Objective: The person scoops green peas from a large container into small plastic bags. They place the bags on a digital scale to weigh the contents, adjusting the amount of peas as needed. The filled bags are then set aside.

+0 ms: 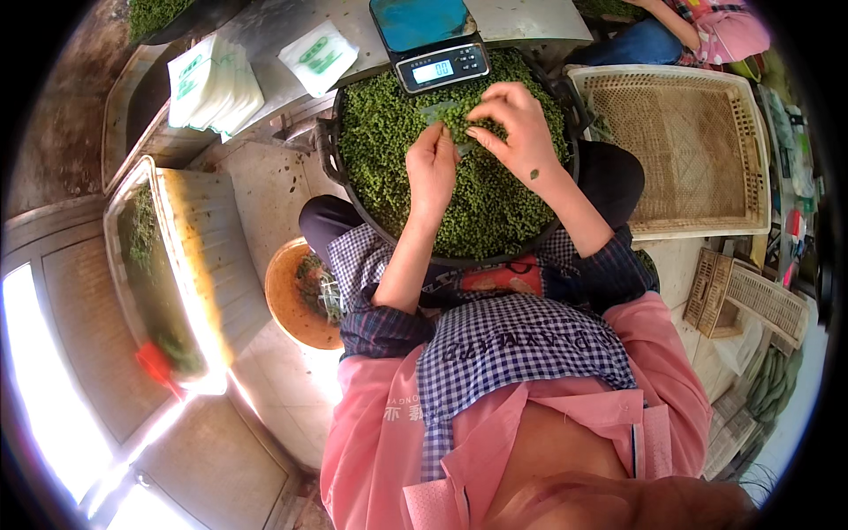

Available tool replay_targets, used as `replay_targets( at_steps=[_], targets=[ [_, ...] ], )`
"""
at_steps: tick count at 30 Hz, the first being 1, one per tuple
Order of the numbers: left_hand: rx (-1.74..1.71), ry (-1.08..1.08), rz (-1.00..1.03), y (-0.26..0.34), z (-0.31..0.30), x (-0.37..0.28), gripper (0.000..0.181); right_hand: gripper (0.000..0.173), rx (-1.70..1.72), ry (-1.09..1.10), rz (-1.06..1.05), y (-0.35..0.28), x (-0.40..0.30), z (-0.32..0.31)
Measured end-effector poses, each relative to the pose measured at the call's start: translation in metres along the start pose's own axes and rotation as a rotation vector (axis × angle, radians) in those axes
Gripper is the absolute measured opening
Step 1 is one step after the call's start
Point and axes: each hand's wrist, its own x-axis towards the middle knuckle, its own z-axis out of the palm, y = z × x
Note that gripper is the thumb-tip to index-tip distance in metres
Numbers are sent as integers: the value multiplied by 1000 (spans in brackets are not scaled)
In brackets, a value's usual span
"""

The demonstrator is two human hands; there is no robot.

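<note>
Before me stands a round black tub (573,199) full of small green berries (490,212) that look like green peppercorns. Over the heap, my left hand (433,165) pinches a small clear plastic bag (438,109) between thumb and fingers. A clump of the berries (457,120) lies at the bag, between my two hands. My right hand (513,126) is curled beside that clump, its thumb and fingertips at its edge. Whether they grip the bag or some berries is unclear. Just beyond the hands, a digital scale (430,40) with a blue pan has its display lit.
Folded printed plastic bags (215,86) and a flat one (319,56) lie on the metal table (278,33). An orange bucket (281,298) and a tall white bin (205,232) stand left. At right are a plastic crate (676,152), smaller baskets (762,298) and another person (715,33).
</note>
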Motion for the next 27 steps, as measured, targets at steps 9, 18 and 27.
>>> replay_targets(
  at_steps=[9, 18, 27],
  targets=[
    [9, 59, 32, -3, 11, -7, 25, 29, 387, -123, 426, 18, -20, 8],
    [-129, 111, 9, -3, 22, 0, 27, 27, 304, -226, 284, -11, -10, -17],
    [-179, 11, -91, -2, 7, -9, 29, 22, 6, -29, 70, -10, -12, -10]
  ],
)
